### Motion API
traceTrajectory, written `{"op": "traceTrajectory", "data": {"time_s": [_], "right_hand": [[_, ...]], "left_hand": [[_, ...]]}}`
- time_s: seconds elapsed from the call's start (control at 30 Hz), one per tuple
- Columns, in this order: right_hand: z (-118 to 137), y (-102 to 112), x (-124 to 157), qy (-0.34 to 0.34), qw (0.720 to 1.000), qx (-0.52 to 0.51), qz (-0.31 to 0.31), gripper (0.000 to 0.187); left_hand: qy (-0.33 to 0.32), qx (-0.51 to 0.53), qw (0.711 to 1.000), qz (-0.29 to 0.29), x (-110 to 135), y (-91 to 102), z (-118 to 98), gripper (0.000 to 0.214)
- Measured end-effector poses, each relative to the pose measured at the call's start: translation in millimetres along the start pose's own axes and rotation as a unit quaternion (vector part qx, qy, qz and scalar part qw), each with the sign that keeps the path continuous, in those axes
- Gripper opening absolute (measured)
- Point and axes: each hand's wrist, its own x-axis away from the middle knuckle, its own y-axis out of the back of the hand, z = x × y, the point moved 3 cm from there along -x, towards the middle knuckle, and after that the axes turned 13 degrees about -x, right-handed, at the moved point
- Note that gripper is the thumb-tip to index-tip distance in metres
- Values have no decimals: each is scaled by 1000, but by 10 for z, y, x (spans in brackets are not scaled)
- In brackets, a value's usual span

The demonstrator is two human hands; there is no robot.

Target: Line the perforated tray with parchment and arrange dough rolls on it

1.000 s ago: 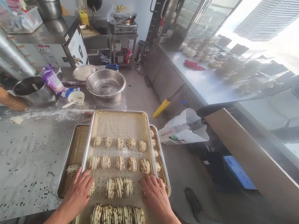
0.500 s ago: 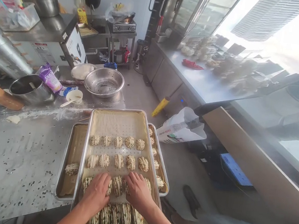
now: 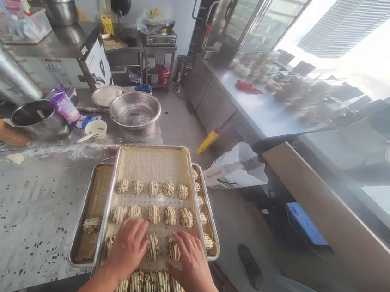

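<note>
A steel baking tray lined with a perforated mat holds rows of striped dough rolls. It rests on a second tray that also holds rolls. My left hand lies flat on the third row, its fingers covering a roll. My right hand rests beside it, fingertips touching a roll in the same row. Another roll shows between the two hands. The nearest row of rolls is packed tight below my wrists.
The trays sit on a floured steel table. Behind them are a colander bowl, a pot, a purple packet, a small white cup and a rolling pin. A white bag stands on the floor at right.
Both hands came in from the tray's edges onto the third row of rolls. Since half a second ago they have spread slightly apart, and two rolls now show between them.
</note>
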Motion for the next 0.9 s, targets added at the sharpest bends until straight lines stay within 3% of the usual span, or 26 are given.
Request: {"op": "traceTrajectory", "data": {"time_s": [0.1,0.2,0.37,0.47,0.57,0.67,0.8,0.9], "right_hand": [[29,43,102,23,997,21,-68,60],[84,35,154,49,991,40,-116,52],[105,1,221,55,989,35,-130,48],[86,31,304,37,991,13,-128,42],[94,69,425,6,998,-47,-40,34],[103,62,558,-29,991,-94,94,52],[57,-56,629,-64,977,-88,184,81],[51,-184,581,-44,975,-80,204,87]], "left_hand": [[30,-51,998,-1,-271,-13,311,70],[-22,-40,998,39,-461,-120,474,64],[-38,-35,998,26,-562,-193,465,57],[-28,-37,999,5,-494,-83,410,65],[-27,-3,1000,-9,-167,104,289,57],[-65,69,993,73,416,110,111,39],[-57,66,977,193,1110,-254,-2,68],[-26,45,973,225,1285,-502,7,80]]}}
